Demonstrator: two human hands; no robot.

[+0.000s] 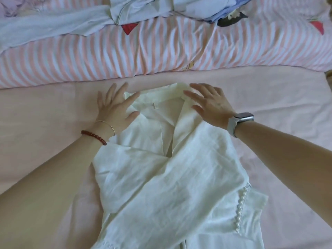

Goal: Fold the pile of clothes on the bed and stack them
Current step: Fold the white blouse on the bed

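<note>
A white collared shirt (pixel 172 177) lies on the pink bed sheet (pixel 45 108), collar at the far end, both sleeves folded across its front. My left hand (pixel 115 108) rests flat with spread fingers on the shirt's left shoulder beside the collar. My right hand (pixel 210 105), fingers straight, rests on the right side of the collar. A scalloped trim runs down the shirt's right edge. A heap of pale blue and white clothes (pixel 161 8) sits at the far top of the view.
A rolled pink-and-white striped duvet (pixel 161 51) lies across the bed just beyond the shirt. A pale blue garment (pixel 45 27) is spread over its left part. Bare pink sheet stretches to both sides of the shirt.
</note>
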